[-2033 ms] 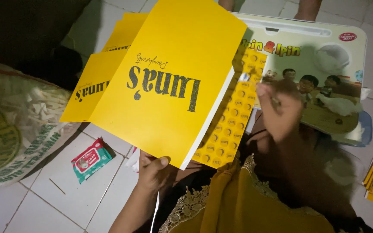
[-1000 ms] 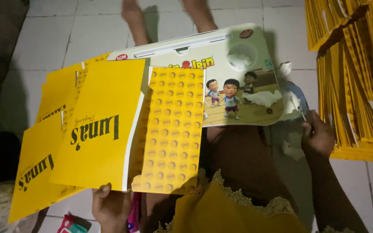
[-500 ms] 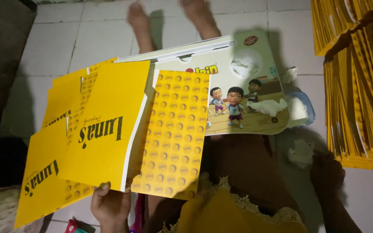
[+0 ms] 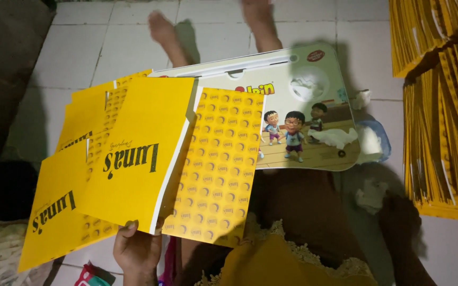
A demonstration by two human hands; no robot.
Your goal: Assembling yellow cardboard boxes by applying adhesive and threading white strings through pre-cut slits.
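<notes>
Our left hand [image 4: 136, 253] pinched the bottom edge of the yellow card sheets [image 4: 128, 175], thumb on top and fingers hidden under them. The sheets were flat, smooth and stiff, fanned out over our lap. One sheet showed a dotted pattern [image 4: 216, 169] of small round marks. Behind them lay a cartoon lap table [image 4: 314, 90], shiny and curved at the corners, resting on our legs. Our right hand was out of sight, so we could not tell its fingers. A second before, it had reached toward the stacked yellow sheets [image 4: 441, 106] on the white tiled floor [image 4: 75, 47]
</notes>
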